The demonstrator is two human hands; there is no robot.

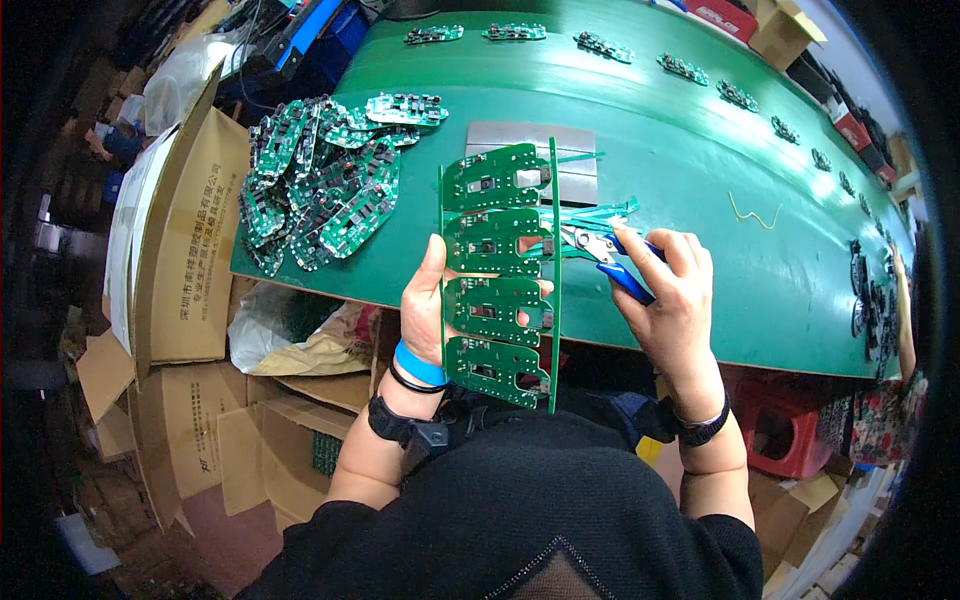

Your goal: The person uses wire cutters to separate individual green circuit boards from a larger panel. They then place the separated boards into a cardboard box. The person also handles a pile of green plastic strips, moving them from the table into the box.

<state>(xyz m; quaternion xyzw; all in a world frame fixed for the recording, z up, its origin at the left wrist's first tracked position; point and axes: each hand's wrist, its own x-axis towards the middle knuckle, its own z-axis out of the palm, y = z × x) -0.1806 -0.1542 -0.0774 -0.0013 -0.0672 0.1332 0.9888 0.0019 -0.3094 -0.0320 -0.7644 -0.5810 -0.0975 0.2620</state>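
My left hand (428, 300) holds up a green circuit board panel (492, 300) from behind, with several small boards stacked in a column between two narrow side strips. Part of that hand is hidden by the panel. In my right hand (672, 290) are blue-handled cutting pliers (590, 245), their metal jaws close to the panel's right strip. Whether the jaws touch it I cannot tell. Thin green strips (620, 214) lie on the table behind the pliers. A grey metal plate (530, 136) lies beyond the panel's top end.
A heap of loose circuit boards (330, 180) sits on the green table (420, 230) at the left. Single boards (603, 47) form a curved row along the far side. A yellow wire (755, 212) lies at right. Cardboard boxes (190, 260) stand left; a red stool (785, 425) is below right.
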